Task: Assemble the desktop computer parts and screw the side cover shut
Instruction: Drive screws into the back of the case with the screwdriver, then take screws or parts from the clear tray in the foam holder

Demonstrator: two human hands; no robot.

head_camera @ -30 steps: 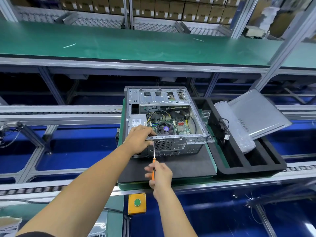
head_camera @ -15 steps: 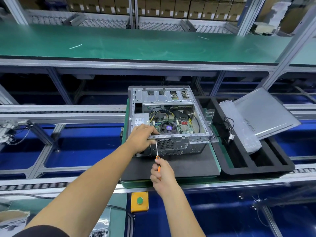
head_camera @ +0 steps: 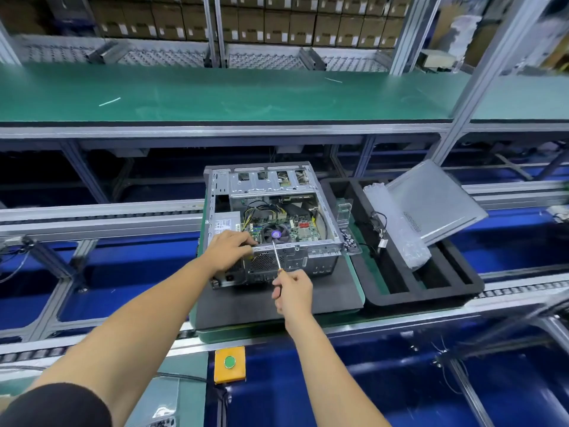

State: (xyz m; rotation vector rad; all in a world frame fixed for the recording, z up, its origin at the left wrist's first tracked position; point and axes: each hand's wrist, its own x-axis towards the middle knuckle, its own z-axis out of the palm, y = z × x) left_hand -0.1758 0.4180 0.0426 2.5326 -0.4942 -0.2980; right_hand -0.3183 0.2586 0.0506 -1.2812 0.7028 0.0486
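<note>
Fastening inside open case (head_camera: 271,217): right hand (head_camera: 292,288) grips screwdriver (head_camera: 278,257), left hand (head_camera: 229,249) apparently pinches frame rail; next, seat tip w/ care, side cover (head_camera: 431,201) waits mid-right.

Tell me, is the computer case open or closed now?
Open: the computer case shows its motherboard and fan, and the side cover leans on the black tray.

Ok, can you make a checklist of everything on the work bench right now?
Surface: black mat on a green pallet, on the conveyor.
Job's things: open computer case; screwdriver; side cover leaning in the black foam tray.
Clutter: bubble-wrap bag in the tray.
Hands: left hand grips the case's edge; right hand holds the screwdriver.
Cables: wires inside the case; black cable in the tray.
Surroundings: green shelf, cardboard boxes, yellow button box.
</note>
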